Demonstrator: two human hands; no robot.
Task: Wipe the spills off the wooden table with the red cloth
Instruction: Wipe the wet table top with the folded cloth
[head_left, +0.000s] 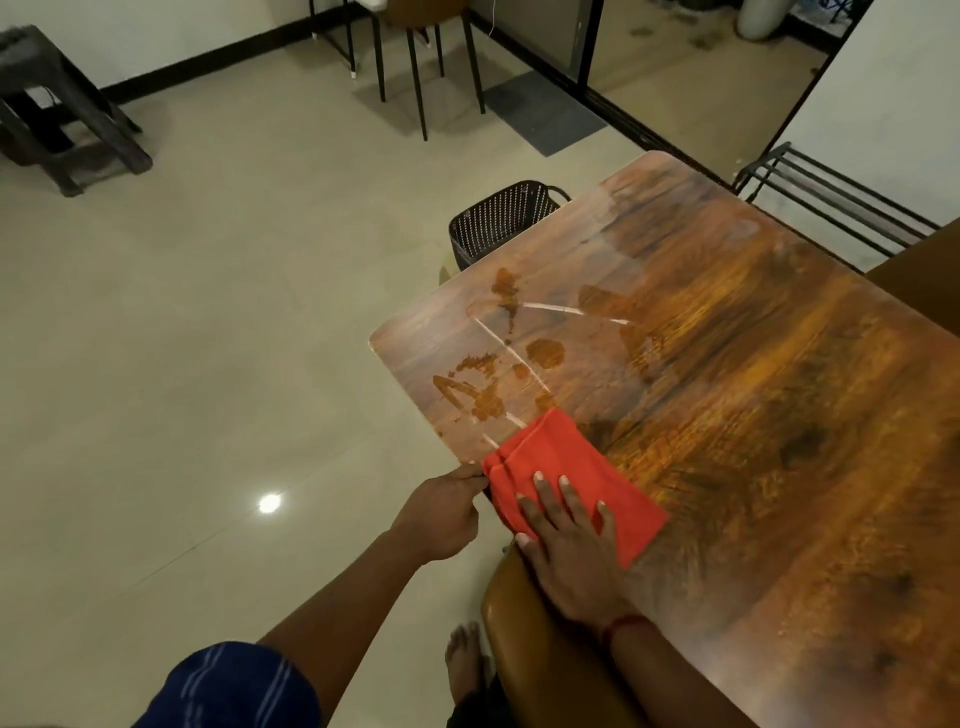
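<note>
I looked down on a home dining room, glossy wooden table (753, 415) on the right, padded brown chair (545, 654) near it, pale floor tiles (234, 312), dark stool (67, 119) far left, doormat (540, 111) by the far sliding glass door (701, 67), black basket (498, 218) beyond the table.
</note>
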